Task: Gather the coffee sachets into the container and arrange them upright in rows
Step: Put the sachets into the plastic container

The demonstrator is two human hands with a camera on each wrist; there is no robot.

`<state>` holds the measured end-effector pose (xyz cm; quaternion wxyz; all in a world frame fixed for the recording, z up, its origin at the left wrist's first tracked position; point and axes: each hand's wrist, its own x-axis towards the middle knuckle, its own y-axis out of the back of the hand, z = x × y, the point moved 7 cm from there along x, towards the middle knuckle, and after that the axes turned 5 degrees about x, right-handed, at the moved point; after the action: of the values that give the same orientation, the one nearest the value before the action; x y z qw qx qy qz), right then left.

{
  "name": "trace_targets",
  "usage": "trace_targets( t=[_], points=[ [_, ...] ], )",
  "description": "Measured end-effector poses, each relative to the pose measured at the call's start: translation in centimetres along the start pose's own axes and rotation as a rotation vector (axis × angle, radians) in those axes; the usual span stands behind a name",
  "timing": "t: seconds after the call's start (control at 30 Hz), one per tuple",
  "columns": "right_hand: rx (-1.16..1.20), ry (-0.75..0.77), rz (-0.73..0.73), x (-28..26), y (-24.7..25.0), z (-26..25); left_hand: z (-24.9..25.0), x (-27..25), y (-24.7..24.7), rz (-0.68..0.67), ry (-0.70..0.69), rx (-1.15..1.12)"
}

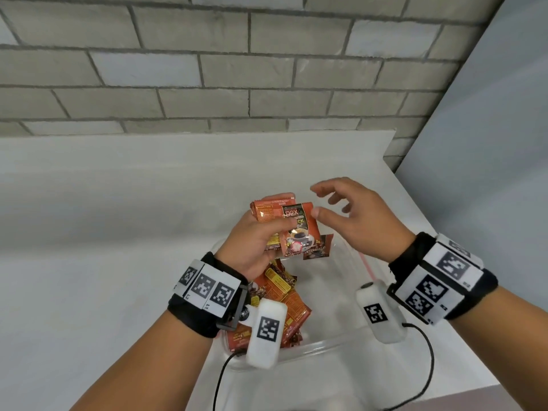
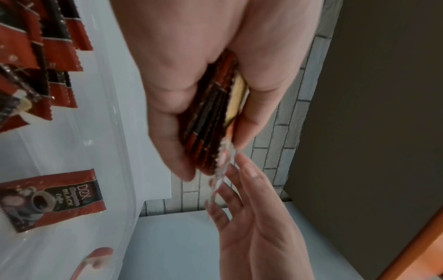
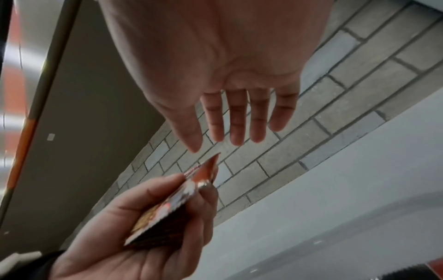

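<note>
My left hand (image 1: 261, 232) grips a stack of orange-and-black coffee sachets (image 1: 296, 229) above the clear plastic container (image 1: 335, 342). The left wrist view shows the stack (image 2: 210, 121) edge-on, squeezed between thumb and fingers. My right hand (image 1: 341, 209) hovers just right of the stack, fingers spread and relaxed, holding nothing; its fingertips (image 3: 237, 140) stay apart from the stack's top corner (image 3: 210, 166). More sachets (image 1: 284, 298) stand and lean in the container's left part, and one sachet (image 2: 50, 199) lies flat on its floor.
The container sits on a white counter (image 1: 103, 232) against a grey brick wall (image 1: 207, 69). A grey panel (image 1: 489, 143) bounds the right side. The container has a red clip (image 2: 95, 259). Cables (image 1: 427, 366) trail from both wrist cameras.
</note>
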<state>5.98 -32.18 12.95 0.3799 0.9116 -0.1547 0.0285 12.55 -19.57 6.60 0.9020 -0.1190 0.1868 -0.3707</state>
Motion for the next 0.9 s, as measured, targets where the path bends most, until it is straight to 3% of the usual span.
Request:
trace_targets(
  t=[0.23,0.43,0.6,0.9],
  points=[
    [-0.010,-0.103,-0.285,2.3,-0.6,0.4,0.6,0.0,0.2,0.046,-0.021,0.118],
    [-0.462,-0.210,-0.436,2.1,-2.3,4.9,0.7,-0.5,4.0,0.169,0.024,0.107],
    [-0.699,-0.239,-0.510,2.5,-4.2,7.1,0.8,-0.7,4.7,0.160,0.019,0.071],
    [-0.867,-0.235,-0.607,3.3,-5.8,8.2,0.3,-0.6,5.2,0.135,0.040,0.056]
  ],
)
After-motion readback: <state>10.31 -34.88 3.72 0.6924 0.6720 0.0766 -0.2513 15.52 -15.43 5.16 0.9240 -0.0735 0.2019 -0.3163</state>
